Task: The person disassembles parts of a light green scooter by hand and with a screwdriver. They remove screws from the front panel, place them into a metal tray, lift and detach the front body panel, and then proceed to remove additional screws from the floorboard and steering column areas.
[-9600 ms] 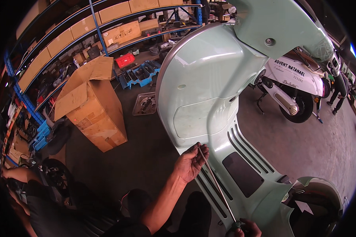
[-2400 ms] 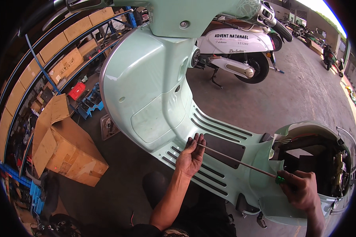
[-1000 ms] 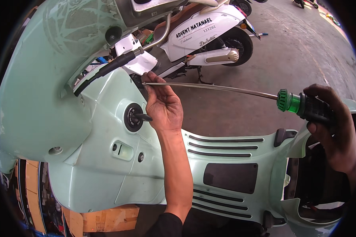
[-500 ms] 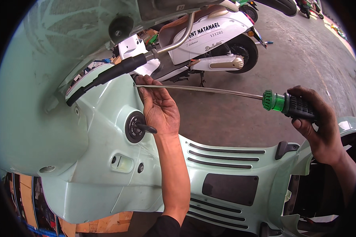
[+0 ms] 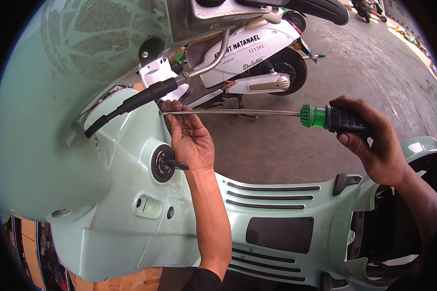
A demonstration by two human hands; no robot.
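My left hand (image 5: 189, 136) pinches the tip end of a long screwdriver shaft (image 5: 247, 112) against the side edge of the mint-green scooter's inner front panel (image 5: 109, 184), just above the black ignition lock with its key (image 5: 162, 162). My right hand (image 5: 374, 145) grips the screwdriver's green-and-black handle (image 5: 340, 120), holding the tool almost level over the floor. A black sleeved cable (image 5: 150, 92) runs just above my left hand, beneath the handlebar housing. My left fingers hide the exact spot where the tip sits.
A white scooter (image 5: 247, 60) stands on the grey floor behind. The green footboard (image 5: 277, 213) stretches below my hands to an open seat cavity (image 5: 383, 233) at right. Cardboard (image 5: 121, 283) and shelving (image 5: 31, 242) show at lower left; more scooters (image 5: 361, 9) are parked farther back.
Both hands rose with the screwdriver from the footboard to the front panel's side edge. In the last second the handle moved left in view, and the tip now sits at the panel edge.
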